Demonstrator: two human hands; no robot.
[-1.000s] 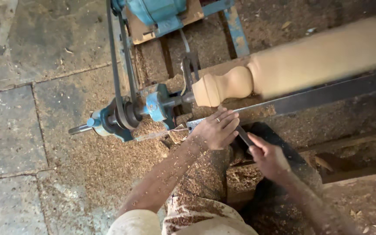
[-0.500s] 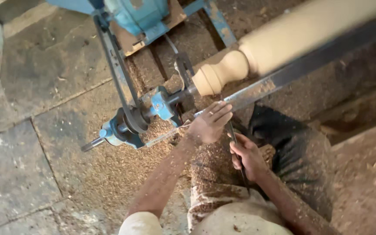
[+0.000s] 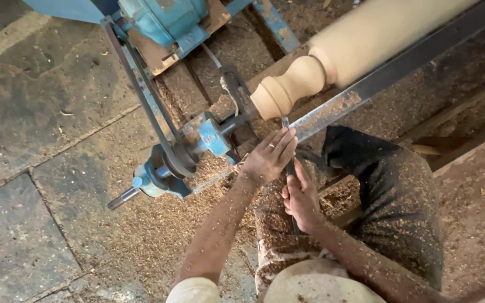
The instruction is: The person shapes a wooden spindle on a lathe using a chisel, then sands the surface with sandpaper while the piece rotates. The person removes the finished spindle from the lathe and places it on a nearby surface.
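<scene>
both the left hand and right hand grip a chisel at the spindle; its end looks shaped; the long shaft seems plain.

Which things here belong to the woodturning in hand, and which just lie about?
In use: left hand, right hand, chisel, turned wood piece, metal tool rest, lathe belt.
Lying about: wood shavings, stone floor slabs.
</scene>
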